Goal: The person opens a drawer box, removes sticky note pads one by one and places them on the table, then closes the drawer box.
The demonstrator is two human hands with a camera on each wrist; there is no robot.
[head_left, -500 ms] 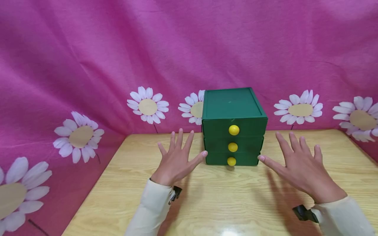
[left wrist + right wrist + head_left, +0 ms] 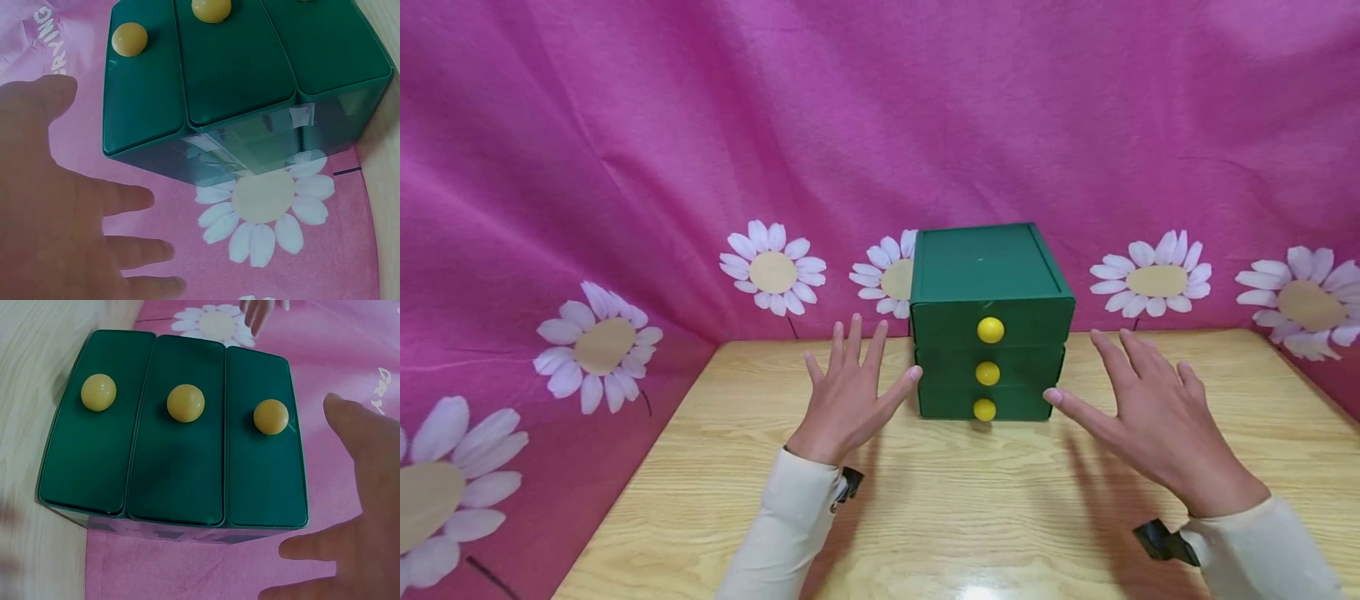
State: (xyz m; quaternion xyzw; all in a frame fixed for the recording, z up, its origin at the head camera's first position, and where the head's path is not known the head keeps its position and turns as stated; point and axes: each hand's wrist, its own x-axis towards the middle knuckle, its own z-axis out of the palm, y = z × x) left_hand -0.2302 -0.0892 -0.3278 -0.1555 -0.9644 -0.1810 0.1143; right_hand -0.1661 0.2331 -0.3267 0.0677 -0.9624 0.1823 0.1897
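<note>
Three-drawer cabinet (image 2: 981, 262): dark green, boxy, upright, with a flat top bordered by a raised rim; glossy enough to catch light.
Drawer fronts (image 2: 943, 325): three, plain green with rounded corners, stacked one above another and split by thin seams.
Knobs (image 2: 987, 372): yellow, round and shiny, one centred across each front.
Cabinet side: in the left wrist view, glassy-looking, with pale strips like clear tape (image 2: 302, 115).
Cabinet's place: towards the back of the wood-grain table (image 2: 970, 508), between the two hands.
Left hand (image 2: 842, 408): raised beside the cabinet, fingers straight and spread, thumb out, holding nothing.
Right hand (image 2: 1168, 425): on the other side, fingers spread and slightly bent, thumb towards the cabinet, holding nothing, apart from it.
Sleeves (image 2: 786, 517): cream, a black piece (image 2: 1165, 542) under each wrist.
Backdrop cloth (image 2: 880, 125): magenta, creased, printed with white daisies (image 2: 772, 272), one partly hidden by the cabinet.
</note>
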